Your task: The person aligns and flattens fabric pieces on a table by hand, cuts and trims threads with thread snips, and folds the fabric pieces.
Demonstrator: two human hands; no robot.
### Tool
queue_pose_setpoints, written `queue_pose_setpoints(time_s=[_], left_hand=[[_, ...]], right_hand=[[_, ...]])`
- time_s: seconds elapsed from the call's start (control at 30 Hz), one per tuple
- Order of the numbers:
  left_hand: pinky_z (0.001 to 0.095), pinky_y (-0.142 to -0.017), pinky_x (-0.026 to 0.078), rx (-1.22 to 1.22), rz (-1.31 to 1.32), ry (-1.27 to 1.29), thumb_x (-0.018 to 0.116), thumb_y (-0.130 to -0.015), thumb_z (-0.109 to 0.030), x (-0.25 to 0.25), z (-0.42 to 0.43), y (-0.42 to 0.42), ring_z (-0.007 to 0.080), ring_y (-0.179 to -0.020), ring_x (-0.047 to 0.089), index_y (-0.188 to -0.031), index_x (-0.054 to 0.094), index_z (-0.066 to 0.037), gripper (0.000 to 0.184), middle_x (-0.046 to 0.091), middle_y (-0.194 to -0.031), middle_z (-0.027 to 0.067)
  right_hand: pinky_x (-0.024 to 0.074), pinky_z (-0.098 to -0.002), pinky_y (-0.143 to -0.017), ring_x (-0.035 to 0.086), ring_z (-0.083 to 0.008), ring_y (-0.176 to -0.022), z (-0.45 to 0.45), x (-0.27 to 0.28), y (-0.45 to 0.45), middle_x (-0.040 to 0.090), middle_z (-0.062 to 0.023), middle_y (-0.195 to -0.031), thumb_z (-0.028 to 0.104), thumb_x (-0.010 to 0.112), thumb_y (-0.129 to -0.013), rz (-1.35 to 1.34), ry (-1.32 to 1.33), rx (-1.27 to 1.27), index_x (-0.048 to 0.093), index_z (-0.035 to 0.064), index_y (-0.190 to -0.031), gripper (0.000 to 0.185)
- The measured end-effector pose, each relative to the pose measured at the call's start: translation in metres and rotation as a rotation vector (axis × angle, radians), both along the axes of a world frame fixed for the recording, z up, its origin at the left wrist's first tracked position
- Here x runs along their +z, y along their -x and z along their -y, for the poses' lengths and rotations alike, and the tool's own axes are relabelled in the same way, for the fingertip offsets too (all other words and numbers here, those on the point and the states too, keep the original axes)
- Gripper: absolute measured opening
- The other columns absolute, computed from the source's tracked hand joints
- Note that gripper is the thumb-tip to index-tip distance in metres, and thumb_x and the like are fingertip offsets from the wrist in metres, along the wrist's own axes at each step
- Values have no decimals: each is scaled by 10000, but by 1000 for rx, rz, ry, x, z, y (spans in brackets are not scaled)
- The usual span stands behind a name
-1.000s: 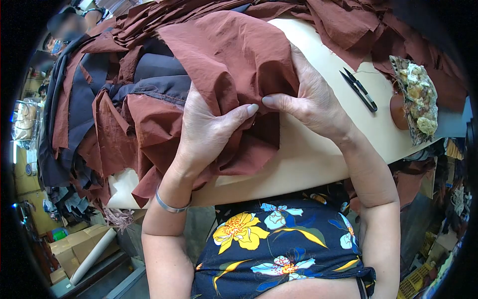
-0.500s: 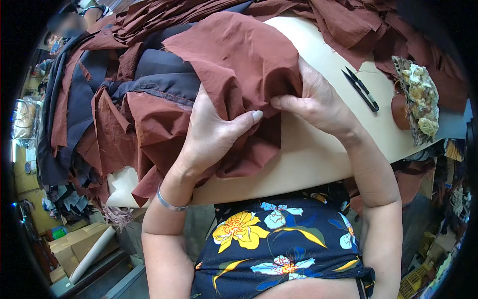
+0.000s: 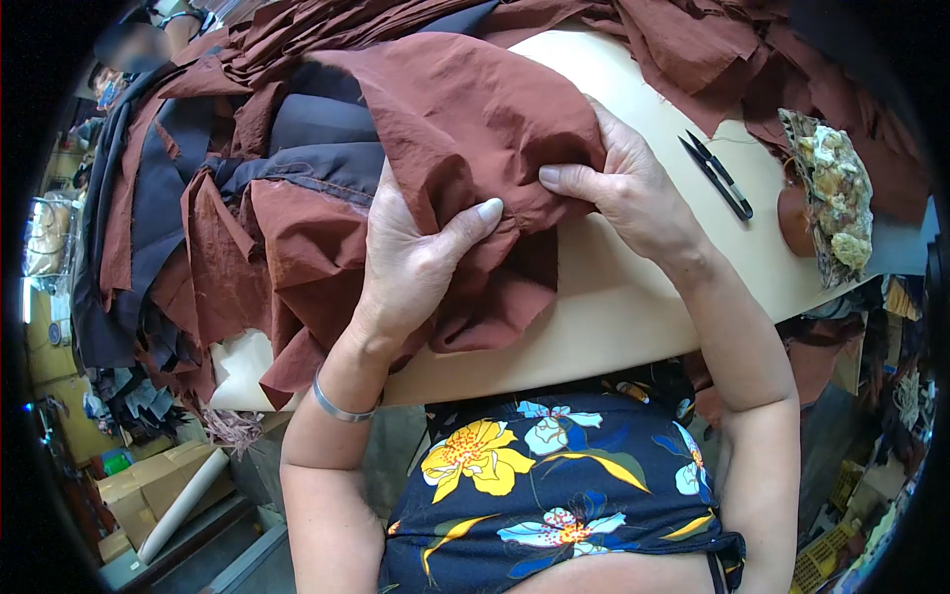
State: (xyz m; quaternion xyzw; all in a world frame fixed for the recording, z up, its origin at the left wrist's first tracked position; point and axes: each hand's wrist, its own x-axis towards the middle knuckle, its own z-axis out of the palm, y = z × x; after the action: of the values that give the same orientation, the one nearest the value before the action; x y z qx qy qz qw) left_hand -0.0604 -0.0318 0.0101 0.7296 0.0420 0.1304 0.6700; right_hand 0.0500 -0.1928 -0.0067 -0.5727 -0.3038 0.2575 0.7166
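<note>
A piece of reddish-brown cloth [image 3: 475, 109] is stretched between my two hands over the pale table [image 3: 633, 307]. My left hand [image 3: 421, 247] grips its gathered folds, thumb on top and fingers hidden beneath. On the right side of the cloth, my right hand [image 3: 618, 183] pinches it in the same way, its thumb a little apart from the left one. More of the cloth hangs in folds below my hands. Black thread snips [image 3: 716, 176] lie on the table to the right of my right hand.
Dark blue cloth [image 3: 327, 124] and brown pieces heap at the left. Brown cloth [image 3: 693, 59] also lies along the back. A crusted, bark-like piece [image 3: 839, 198] stands at the right. Another person [image 3: 139, 45] is partly visible at the top left.
My thumbs have moved farther apart on the cloth, the right one slightly up. The cloth's upper left part has spread leftward. Both hands keep hold of it.
</note>
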Motion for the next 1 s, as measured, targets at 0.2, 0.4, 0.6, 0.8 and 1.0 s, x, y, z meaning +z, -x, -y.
queue_pose_setpoints(time_s=[0.2,0.4,0.6,0.8,1.0], left_hand=[[294,-963,399,24,-26,-48,696,-755,1,-1,-2,1,167,-1086,521,-1269,392,15,597,541,-1170,106],[291,-977,386,4,-29,-138,742,-712,-21,1,-3,1,165,-1104,502,-1281,381,11,675,520,-1199,97],[290,-979,388,-12,-45,-30,737,-708,-5,1,-4,1,166,-1113,497,-1296,372,0,692,508,-1211,93],[297,-989,386,-17,-49,-9,724,-708,5,2,0,1,176,-1124,492,-1308,360,4,702,496,-1225,100],[301,-999,378,-26,-85,26,710,-707,6,2,-2,2,178,-1145,480,-1313,355,3,702,486,-1237,102]], right_hand=[[405,-300,-987,507,-141,-1121,1,12,13,533,-66,-1231,-10,638,-785,-60,-24,16,391,-3,-1334,602],[362,-295,-1021,475,-130,-1149,0,6,9,510,-62,-1251,-27,638,-760,-100,-28,5,368,1,-1335,636],[390,-306,-1000,489,-169,-1155,-1,0,10,477,-74,-1300,-6,677,-747,166,-93,67,336,6,-1369,710],[388,-311,-1001,479,-152,-1145,2,9,11,486,-71,-1268,-22,631,-734,7,101,115,330,-8,-1365,700],[393,-304,-989,490,-135,-1113,3,9,10,515,-56,-1221,-11,586,-757,60,115,120,375,-12,-1335,616]])
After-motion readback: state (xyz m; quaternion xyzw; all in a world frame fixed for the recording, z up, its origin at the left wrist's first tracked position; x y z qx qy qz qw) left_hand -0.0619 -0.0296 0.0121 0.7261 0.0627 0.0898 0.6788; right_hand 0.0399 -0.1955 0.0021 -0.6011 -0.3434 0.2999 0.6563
